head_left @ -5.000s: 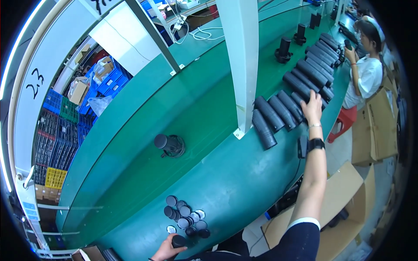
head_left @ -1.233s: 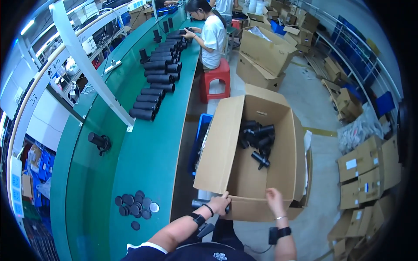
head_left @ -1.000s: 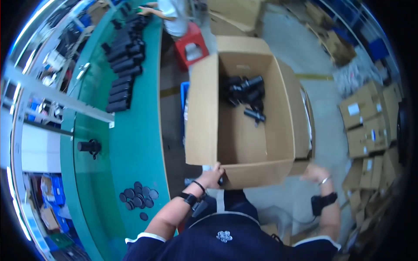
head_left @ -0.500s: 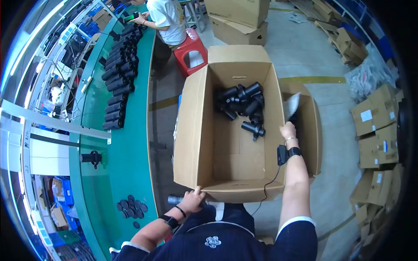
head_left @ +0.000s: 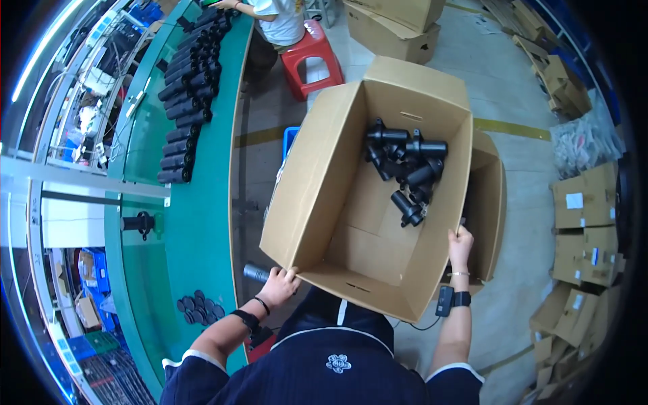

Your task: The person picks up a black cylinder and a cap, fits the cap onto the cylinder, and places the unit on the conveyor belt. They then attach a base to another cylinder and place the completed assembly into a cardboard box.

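Observation:
A deep open cardboard box [head_left: 359, 233] stands in front of me, turned askew. Several black tube-shaped parts with collars [head_left: 423, 174] lie jumbled inside, toward its far right. At the near left corner, the fingers of my left hand [head_left: 281, 286] curl over the rim. A short grey cylinder [head_left: 256, 273] sticks out beside that hand; whether the hand also holds it I cannot tell. My right hand [head_left: 460, 247] is closed on the top edge of the right wall. A small black device on a cable [head_left: 444, 301] sits at my right wrist.
On the left runs a green worktable [head_left: 202, 236] with rows of black tubes [head_left: 192, 94] and a pile of dark discs [head_left: 200, 308]. A second carton [head_left: 496, 196] stands right of the box. Ahead are a red stool [head_left: 312, 61] and a seated person [head_left: 280, 23].
The box has turned clockwise, its far end swinging right. My right hand is now nearer to me, and my left hand has shifted left and forward with the corner and grey cylinder.

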`<move>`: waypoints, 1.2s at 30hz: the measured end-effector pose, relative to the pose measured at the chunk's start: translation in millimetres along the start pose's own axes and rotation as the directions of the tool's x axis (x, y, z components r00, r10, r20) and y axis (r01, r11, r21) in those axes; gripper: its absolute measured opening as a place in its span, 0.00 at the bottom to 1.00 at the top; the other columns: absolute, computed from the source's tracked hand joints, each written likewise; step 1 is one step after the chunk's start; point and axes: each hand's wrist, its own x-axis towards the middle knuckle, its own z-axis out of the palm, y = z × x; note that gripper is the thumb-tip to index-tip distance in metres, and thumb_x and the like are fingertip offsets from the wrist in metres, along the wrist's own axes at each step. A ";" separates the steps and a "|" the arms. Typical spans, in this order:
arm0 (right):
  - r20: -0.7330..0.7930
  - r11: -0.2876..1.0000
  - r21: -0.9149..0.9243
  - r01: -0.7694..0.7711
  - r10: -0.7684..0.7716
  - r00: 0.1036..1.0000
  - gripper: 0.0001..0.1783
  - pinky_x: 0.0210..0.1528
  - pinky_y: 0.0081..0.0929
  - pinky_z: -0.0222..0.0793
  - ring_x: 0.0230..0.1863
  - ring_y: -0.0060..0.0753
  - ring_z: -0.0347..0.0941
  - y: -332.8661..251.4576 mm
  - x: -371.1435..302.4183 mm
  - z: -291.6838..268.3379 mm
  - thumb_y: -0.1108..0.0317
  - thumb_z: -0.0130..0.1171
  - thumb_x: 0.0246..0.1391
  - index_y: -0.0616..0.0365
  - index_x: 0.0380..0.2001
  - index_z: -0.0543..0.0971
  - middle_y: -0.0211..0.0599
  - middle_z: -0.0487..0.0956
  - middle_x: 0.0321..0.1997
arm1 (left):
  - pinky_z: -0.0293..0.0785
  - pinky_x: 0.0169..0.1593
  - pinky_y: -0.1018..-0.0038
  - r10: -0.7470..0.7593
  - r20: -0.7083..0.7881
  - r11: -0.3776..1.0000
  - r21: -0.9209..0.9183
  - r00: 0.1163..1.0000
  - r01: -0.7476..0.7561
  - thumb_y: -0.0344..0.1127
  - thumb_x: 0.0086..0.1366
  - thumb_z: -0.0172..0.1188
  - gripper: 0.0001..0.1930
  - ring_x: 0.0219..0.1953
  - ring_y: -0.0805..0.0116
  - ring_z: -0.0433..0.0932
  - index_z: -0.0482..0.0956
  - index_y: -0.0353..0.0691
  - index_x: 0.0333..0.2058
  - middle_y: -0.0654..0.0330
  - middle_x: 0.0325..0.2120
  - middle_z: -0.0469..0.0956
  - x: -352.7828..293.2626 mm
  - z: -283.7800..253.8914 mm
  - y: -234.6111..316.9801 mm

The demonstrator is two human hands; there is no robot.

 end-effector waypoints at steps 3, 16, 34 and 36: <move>0.026 0.998 0.005 0.066 -0.066 0.997 0.12 0.34 0.28 0.72 0.28 0.32 0.79 -36.6 5.0 13.7 0.75 0.56 0.50 0.65 0.39 0.79 0.52 0.81 0.29 | 0.63 0.51 0.61 -0.025 -0.019 1.000 -0.014 1.000 0.024 0.37 0.43 0.63 0.25 0.51 0.57 0.69 0.73 0.39 0.44 0.52 0.50 0.68 -0.3 21.2 -7.8; 0.122 0.814 -0.581 0.026 0.055 0.991 0.21 0.41 0.34 0.74 0.38 0.50 0.79 -87.9 0.5 -16.4 0.66 0.62 0.52 0.67 0.47 0.77 0.55 0.81 0.38 | 0.65 0.51 0.61 0.093 -0.063 0.978 -0.181 0.994 -0.103 0.36 0.49 0.60 0.17 0.46 0.58 0.73 0.74 0.40 0.40 0.52 0.49 0.68 17.6 -3.0 -23.2; -0.305 0.375 -0.856 -0.356 0.188 0.933 0.47 0.56 0.42 0.67 0.57 0.62 0.66 -106.8 145.5 64.5 0.63 0.66 0.47 0.50 0.68 0.53 0.52 0.63 0.65 | 0.68 0.48 0.65 0.269 -0.109 0.934 -0.212 0.957 -0.287 0.36 0.57 0.53 0.11 0.40 0.64 0.75 0.78 0.43 0.37 0.59 0.43 0.70 12.4 0.8 -5.2; -0.264 0.533 -0.823 -0.197 -0.053 0.963 0.44 0.54 0.42 0.69 0.55 0.59 0.69 -48.8 154.0 29.6 0.72 0.62 0.48 0.49 0.67 0.55 0.50 0.69 0.61 | 0.68 0.50 0.65 0.288 -0.160 0.916 -0.241 0.944 -0.321 0.36 0.56 0.53 0.11 0.43 0.63 0.74 0.78 0.43 0.36 0.59 0.43 0.69 18.8 -4.3 -8.3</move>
